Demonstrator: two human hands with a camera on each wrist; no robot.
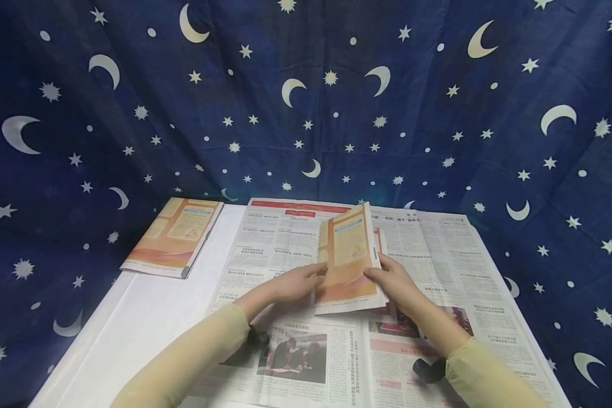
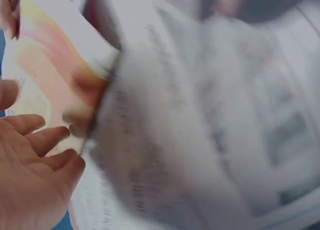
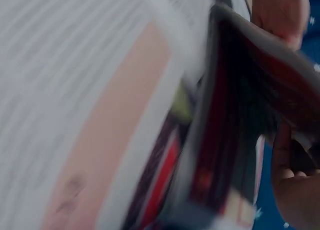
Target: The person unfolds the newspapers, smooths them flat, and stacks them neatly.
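Observation:
A folded newspaper [image 1: 344,255] with an orange page outward is raised at a tilt above a spread newspaper. At its lower left edge is my left hand [image 1: 301,281], and in the left wrist view that hand [image 2: 37,165] has loosely extended fingers beside the orange page [image 2: 45,55]. My right hand [image 1: 395,280] pinches the right edge, thumb on the orange face; its other fingers are partly hidden behind. From the right wrist, the folded newspaper [image 3: 220,120] gapes between its layers, with my right hand [image 3: 300,190] at its edge.
Under both arms lies the spread newspaper [image 1: 285,334] on a white table [image 1: 148,323]. Another folded newspaper [image 1: 175,235] with an orange page rests at the table's back left. A dark blue curtain [image 1: 306,124] with moons and stars hangs behind and at both sides.

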